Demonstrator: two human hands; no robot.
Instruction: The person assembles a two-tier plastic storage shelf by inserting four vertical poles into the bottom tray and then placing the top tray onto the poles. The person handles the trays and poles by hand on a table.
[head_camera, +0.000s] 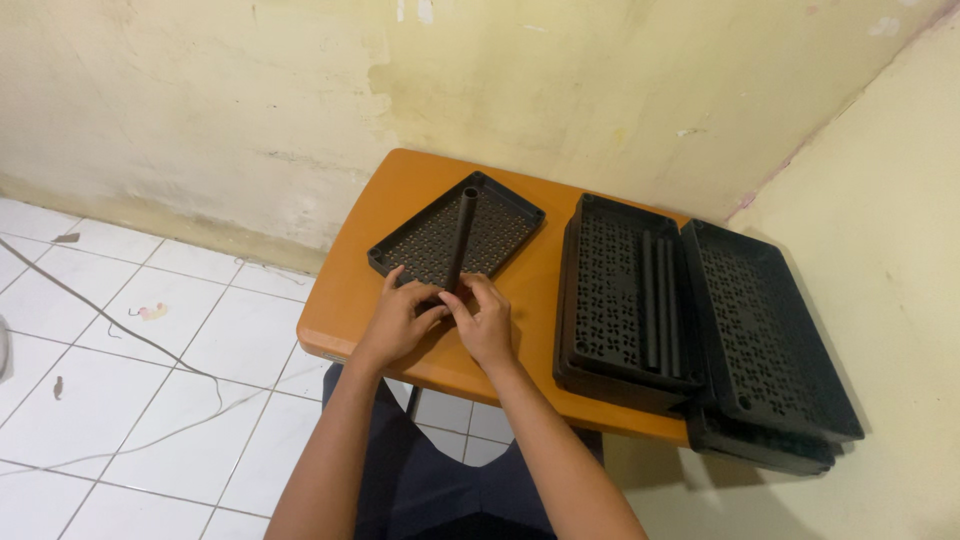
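Black tube (461, 238) upright on perforated tray (500, 215); both hands' fingers (415, 300) pinch its base. Uneven push could tip it.

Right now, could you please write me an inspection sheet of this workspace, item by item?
Surface: small orange table pushed against a stained cream wall.
Job's things: black perforated tray lying flat; black tube standing at its near edge.
Clutter: stack of black trays with several loose tubes lying in the top one; further trays to its right, overhanging the table edge.
Grippers: left hand and right hand both at the base of the tube.
Cables: pale cable running across the white tiled floor.
Surroundings: room corner; small debris on the tiles.
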